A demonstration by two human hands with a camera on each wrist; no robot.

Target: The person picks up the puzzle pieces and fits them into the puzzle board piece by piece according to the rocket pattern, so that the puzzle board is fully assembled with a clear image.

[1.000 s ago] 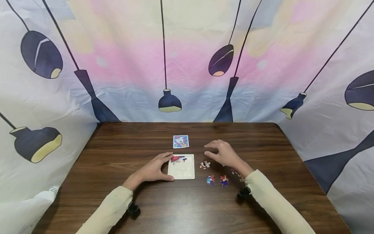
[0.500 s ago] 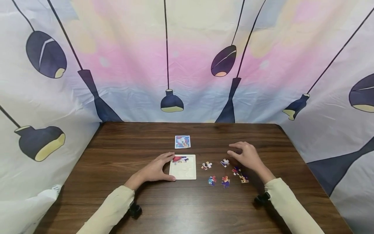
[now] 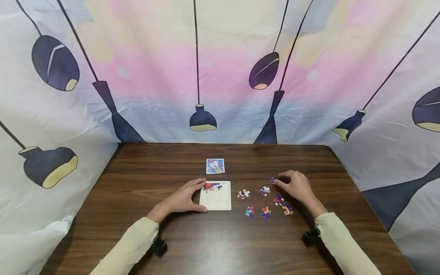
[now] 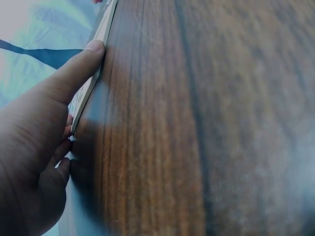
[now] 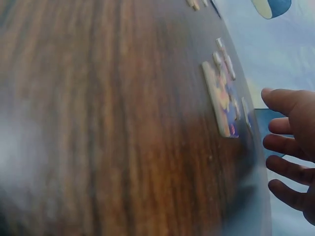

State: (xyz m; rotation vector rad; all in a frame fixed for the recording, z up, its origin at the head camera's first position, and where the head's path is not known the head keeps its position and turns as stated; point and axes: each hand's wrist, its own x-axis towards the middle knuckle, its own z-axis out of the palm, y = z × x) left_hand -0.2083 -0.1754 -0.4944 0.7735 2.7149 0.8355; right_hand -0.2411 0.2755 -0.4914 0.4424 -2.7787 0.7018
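In the head view my left hand (image 3: 185, 196) holds the left side of a pale puzzle tray (image 3: 215, 200), its thumb at the near corner and fingers at the far one. A few joined pieces with a red hat picture (image 3: 211, 187) fill the tray's upper left. My right hand (image 3: 296, 186) is low over the table on the right, fingertips beside a purple puzzle piece (image 3: 272, 180); no firm pinch shows. In the right wrist view its fingers (image 5: 285, 145) are spread and loosely bent. The left thumb (image 4: 81, 69) presses the tray's edge in the left wrist view.
Several loose pieces lie between tray and right hand, among them a white one (image 3: 243, 194), a pale one (image 3: 265, 190) and a red-and-purple one (image 3: 266, 213). A square picture card (image 3: 215, 166) lies behind the tray. The wooden table (image 3: 192, 244) meets a printed curtain (image 3: 154, 76).
My right hand has moved right, away from the tray, then drawn back slightly, uncovering several loose pieces and the purple one at its fingertips. The left hand stays on the tray.
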